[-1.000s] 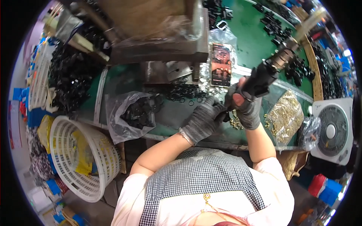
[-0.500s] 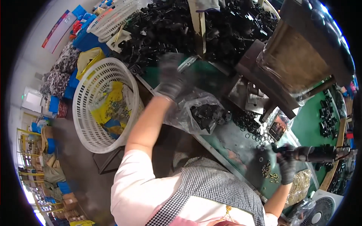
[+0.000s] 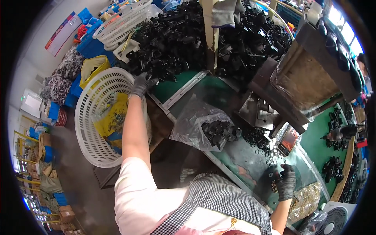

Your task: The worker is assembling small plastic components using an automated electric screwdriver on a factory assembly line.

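My left hand, in a dark grey glove, is at the far rim of the white plastic basket, beside the heap of black parts. Its fingers are closed; a small dark end shows at their tips, too small to name. On the right, my gloved right hand is over the bench by small brass-coloured pieces, fingers curved and apart. Black rings and pale rings lie beyond it. A dark power driver hangs at the far right, away from my hand.
A clear plastic bag of black parts lies mid-bench, near a metal fixture and a phone. A heavy dark stand rises behind them. A bag of brass-coloured pieces and a white fan are at the lower right.
My left hand has moved left from above the bench to the basket's rim. My right hand has let go of the power driver, which swung up and away, and moved slightly left.
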`<act>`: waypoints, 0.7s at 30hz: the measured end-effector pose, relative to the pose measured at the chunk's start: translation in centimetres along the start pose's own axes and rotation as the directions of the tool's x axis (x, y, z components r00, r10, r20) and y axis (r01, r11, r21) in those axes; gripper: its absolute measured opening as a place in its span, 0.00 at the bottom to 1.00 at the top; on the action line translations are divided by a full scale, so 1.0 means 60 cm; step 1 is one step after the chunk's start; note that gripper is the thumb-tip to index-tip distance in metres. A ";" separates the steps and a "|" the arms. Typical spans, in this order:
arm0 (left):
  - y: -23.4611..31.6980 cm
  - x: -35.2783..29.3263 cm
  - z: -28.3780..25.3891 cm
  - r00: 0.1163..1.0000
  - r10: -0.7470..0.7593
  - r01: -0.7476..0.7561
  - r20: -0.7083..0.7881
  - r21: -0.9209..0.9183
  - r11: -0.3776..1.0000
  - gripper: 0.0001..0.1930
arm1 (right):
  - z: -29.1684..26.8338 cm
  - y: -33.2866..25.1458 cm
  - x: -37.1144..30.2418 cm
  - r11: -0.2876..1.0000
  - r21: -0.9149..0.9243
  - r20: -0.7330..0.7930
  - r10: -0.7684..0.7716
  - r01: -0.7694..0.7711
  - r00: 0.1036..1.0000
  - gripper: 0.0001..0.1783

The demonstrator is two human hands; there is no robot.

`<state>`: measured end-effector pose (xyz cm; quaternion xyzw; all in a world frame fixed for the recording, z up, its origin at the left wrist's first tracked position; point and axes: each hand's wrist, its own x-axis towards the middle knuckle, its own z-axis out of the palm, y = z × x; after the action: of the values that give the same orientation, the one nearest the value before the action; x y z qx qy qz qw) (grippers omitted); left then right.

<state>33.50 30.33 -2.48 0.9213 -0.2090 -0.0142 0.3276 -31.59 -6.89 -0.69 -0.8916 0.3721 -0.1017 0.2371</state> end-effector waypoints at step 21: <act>-0.010 -0.001 0.094 0.885 -0.147 0.108 -0.443 -0.111 0.988 0.28 | 0.022 -0.023 -0.016 0.971 -0.103 0.050 -0.211 0.215 0.976 0.16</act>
<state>32.73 27.39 -7.29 0.8969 -0.0658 0.1688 0.4034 -30.94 -4.93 -1.18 -0.9396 0.2747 -0.0891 0.1836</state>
